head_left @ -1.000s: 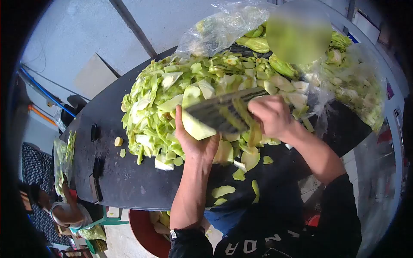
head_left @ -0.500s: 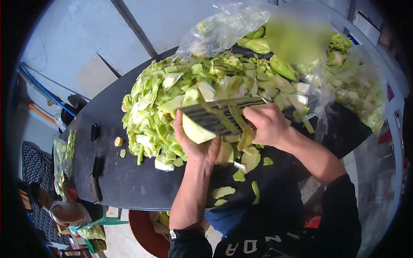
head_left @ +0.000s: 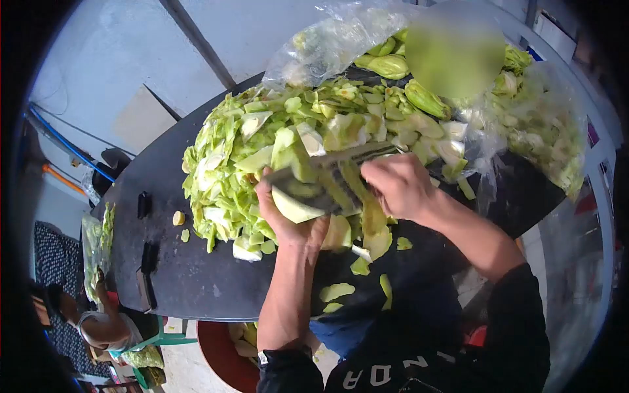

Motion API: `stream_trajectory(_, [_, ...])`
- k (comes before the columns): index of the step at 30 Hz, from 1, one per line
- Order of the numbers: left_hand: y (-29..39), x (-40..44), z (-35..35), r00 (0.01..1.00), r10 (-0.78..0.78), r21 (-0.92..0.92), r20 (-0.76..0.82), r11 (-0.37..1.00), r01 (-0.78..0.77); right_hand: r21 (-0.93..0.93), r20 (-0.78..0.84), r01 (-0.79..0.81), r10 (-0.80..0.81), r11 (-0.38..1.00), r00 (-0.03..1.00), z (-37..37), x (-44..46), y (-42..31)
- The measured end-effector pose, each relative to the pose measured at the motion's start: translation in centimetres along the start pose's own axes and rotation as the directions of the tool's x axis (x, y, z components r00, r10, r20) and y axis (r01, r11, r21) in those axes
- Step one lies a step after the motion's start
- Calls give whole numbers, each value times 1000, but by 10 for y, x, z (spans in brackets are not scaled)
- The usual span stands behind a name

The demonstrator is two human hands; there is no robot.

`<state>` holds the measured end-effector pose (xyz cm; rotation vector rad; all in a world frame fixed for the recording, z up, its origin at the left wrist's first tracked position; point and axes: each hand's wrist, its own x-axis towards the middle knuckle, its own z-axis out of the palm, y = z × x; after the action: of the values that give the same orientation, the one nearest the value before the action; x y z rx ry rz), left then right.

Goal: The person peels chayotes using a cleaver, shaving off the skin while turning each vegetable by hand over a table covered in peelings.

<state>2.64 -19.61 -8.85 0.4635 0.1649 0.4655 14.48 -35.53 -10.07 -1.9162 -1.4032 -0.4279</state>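
Note:
My left hand (head_left: pixel 291 229) is closed around a pale green piece of vegetable (head_left: pixel 292 207), its cut face smooth and whitish. My right hand (head_left: pixel 401 187) grips a broad-bladed knife (head_left: pixel 327 183) by its handle, which is mostly hidden in my fist. The blade lies across the piece, blurred by motion. Green peel strips cling to it, and a longer peel strip (head_left: pixel 375 226) hangs below my right fingers. Behind both hands rises a large heap of green peels and slices (head_left: pixel 226 154).
Whole green vegetables (head_left: pixel 429 99) lie behind the heap, beside clear plastic bags (head_left: pixel 544 124) of more pieces. Dark objects (head_left: pixel 145 203) rest on the black table (head_left: pixel 196 288). A red tub (head_left: pixel 219 357) stands below the edge. Another person (head_left: pixel 108 324) sits at the lower left.
The knife blade has shifted over the vegetable piece, and both hands have moved slightly left. A peel strip now hangs lower beside the knife. The whole view has shifted a little.

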Motion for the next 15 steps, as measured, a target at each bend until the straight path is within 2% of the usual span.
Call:
stream_trajectory(1, [-2, 1, 1, 999, 20, 38, -28, 999, -18, -35, -21, -30, 29, 999, 999, 2, 1, 4])
stream_trajectory(2, [-1, 1, -3, 993, -49, -6, 110, 999, 50, -59, 59, -268, 272, 961, 961, 3, 4, 9])
stream_trajectory(3, [-2, 3, 0, 991, -53, -5, 121, 999, 54, -66, 50, -269, 272, 961, 961, -3, 7, 9])
stream_trajectory(5, [-2, 3, 3, 992, -51, -38, 118, 998, 56, -184, 143, -376, 403, 908, 904, -16, 12, 6])
stream_trajectory(10, [0, 5, 4, 997, -4, -86, 72, 996, 10, -91, 111, -356, 365, 930, 924, -8, 8, 2])
stream_trajectory(12, [1, 3, 14, 995, 44, -51, -89, 998, -48, -1, -47, -131, 131, 991, 990, -4, 4, 3])
stream_trajectory(13, [3, 3, 17, 984, 68, -31, -167, 997, -74, 2, -47, -126, 125, 992, 991, -4, 2, 2])
stream_trajectory(14, [6, 9, 1, 995, 27, -85, -99, 996, -35, -40, -53, 40, -42, 998, 998, -4, 0, 2])
stream_trajectory(15, [7, 10, -5, 995, 30, -85, -99, 996, -38, -81, -52, 202, -207, 976, 977, -4, -1, 0])
